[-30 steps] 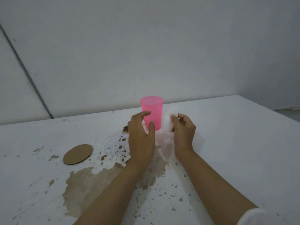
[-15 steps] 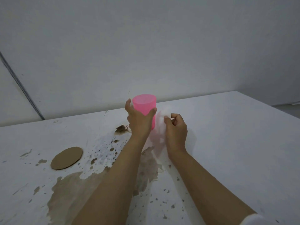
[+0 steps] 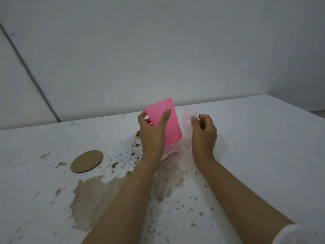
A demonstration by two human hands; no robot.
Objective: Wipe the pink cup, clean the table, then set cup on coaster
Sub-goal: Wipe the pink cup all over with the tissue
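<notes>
My left hand (image 3: 151, 136) grips the pink cup (image 3: 168, 120), which is lifted off the table and tilted, its side speckled with small dark spots. Just to its right, my right hand (image 3: 204, 136) pinches a thin white tissue (image 3: 188, 120) that hangs down to the table beside the cup. A round brown cardboard coaster (image 3: 87, 161) lies flat on the white table (image 3: 255, 147), to the left of my hands.
A large brown spill (image 3: 98, 196) with many splatter spots spreads over the table from below my arms toward the coaster. A white wall rises right behind the table's far edge. The table's right edge (image 3: 299, 108) runs diagonally at far right.
My left hand closed around the cup and lifted it off the table, tilting it. My right hand kept hold of the tissue and rose slightly beside the cup.
</notes>
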